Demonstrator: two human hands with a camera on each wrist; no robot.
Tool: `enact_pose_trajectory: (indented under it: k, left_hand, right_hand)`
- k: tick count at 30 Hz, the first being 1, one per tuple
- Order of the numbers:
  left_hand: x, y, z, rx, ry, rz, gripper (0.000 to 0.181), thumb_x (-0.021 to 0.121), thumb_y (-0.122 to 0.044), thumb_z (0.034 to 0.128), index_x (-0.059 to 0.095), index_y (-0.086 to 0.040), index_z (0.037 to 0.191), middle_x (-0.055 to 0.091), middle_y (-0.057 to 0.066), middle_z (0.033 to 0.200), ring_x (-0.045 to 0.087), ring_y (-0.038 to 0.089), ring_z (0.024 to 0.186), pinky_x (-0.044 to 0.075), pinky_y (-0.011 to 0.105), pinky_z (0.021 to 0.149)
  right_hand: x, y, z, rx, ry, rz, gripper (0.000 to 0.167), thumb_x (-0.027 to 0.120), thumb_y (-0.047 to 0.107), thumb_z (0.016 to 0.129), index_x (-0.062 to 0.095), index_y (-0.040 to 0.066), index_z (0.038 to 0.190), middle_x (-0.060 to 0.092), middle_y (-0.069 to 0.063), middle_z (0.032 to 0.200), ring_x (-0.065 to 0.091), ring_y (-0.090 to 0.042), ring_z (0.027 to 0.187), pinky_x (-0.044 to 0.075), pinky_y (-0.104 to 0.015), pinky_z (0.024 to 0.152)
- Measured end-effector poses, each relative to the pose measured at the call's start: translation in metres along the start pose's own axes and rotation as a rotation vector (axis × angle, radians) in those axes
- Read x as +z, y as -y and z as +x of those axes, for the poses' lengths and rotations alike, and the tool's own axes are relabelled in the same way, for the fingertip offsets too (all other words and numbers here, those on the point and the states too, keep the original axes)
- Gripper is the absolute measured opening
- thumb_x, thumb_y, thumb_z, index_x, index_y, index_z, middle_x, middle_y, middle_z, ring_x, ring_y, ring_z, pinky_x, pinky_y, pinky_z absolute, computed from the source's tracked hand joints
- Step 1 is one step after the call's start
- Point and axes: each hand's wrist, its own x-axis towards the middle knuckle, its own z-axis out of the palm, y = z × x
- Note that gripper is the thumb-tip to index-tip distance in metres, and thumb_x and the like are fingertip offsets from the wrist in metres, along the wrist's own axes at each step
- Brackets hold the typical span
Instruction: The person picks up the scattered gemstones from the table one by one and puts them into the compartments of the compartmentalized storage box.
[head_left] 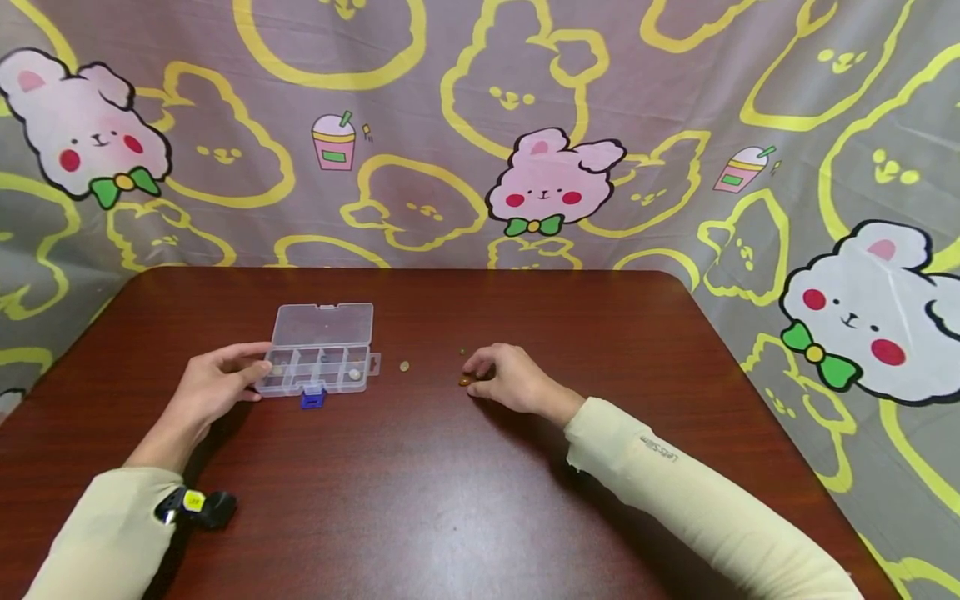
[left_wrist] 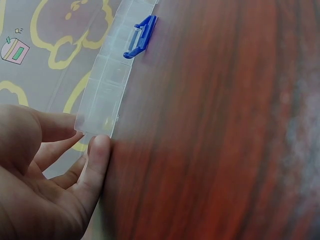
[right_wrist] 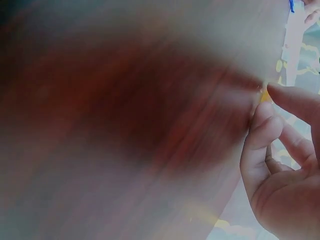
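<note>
Hands [head_left: 213, 385] [head_left: 517, 381] pinch a gridded clear-plastic box [head_left: 322, 347] and glossy amber piece [head_left: 463, 382].

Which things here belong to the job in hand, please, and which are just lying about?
In use:
- compartment box, held by left hand
- amber piece, at right hand
- probably pale piece and green speck

Only surroundings:
- patterned backdrop
- table
</note>
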Motion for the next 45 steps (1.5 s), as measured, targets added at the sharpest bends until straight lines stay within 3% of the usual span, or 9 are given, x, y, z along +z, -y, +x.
enact_pose_trajectory:
  k: [7,11,45]
  left_hand:
    - [0.0003,0.0014,-0.0003,0.005,-0.002,-0.017,0.041,0.062,-0.011,0.1004,0.056,0.007,0.137,0.063,0.024,0.109,0.06,0.01,0.07,0.058,0.027,0.06]
    - [0.0008,0.0,0.0002,-0.013,-0.002,-0.004,0.042,0.062,-0.013,0.1009,0.056,0.005,0.138,0.063,0.027,0.113,0.061,0.009,0.074,0.058,0.026,0.06]
    - [0.0002,0.0005,0.0013,-0.003,-0.002,-0.013,0.041,0.062,-0.01,0.1001,0.056,0.007,0.137,0.063,0.028,0.113,0.062,0.009,0.073,0.058,0.027,0.06]
  right_hand:
    - [0.003,0.001,0.0048,0.106,0.014,0.166,0.018,0.08,0.005,0.085,0.074,0.005,0.102,0.065,-0.001,0.083,0.061,-0.011,0.059,0.05,-0.024,0.049]
    - [0.0035,0.0001,0.0068,0.153,0.018,0.206,0.017,0.079,0.005,0.086,0.074,0.006,0.102,0.063,0.0,0.08,0.057,-0.011,0.055,0.044,-0.022,0.041]
    - [0.0015,0.0007,0.0062,0.154,0.032,0.229,0.007,0.077,0.008,0.088,0.076,0.011,0.095,0.064,-0.001,0.068,0.054,-0.013,0.052,0.042,-0.023,0.04]
